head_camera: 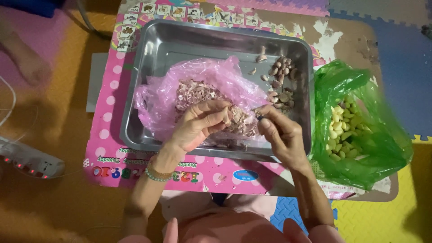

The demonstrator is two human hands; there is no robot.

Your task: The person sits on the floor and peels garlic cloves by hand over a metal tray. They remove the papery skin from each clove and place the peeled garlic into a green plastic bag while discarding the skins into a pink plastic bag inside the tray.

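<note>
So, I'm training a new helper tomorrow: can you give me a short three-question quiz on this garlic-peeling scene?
1. True or false: the peeled yellow garlic cloves lie in the crumpled green plastic bag.
2. Where is the pile of papery garlic skins?
A. on the thin pink plastic bag
B. on the floor mat
C. in the green bag
3. Which hand wears a beaded bracelet?

Key: 1 true. 2 A, inside the rectangular steel tray, where unpeeled cloves sit at the right. 3 the left hand; the right hand is bare.

One metal tray (148,90), two plastic bags — pink (157,96), green (382,148).
</note>
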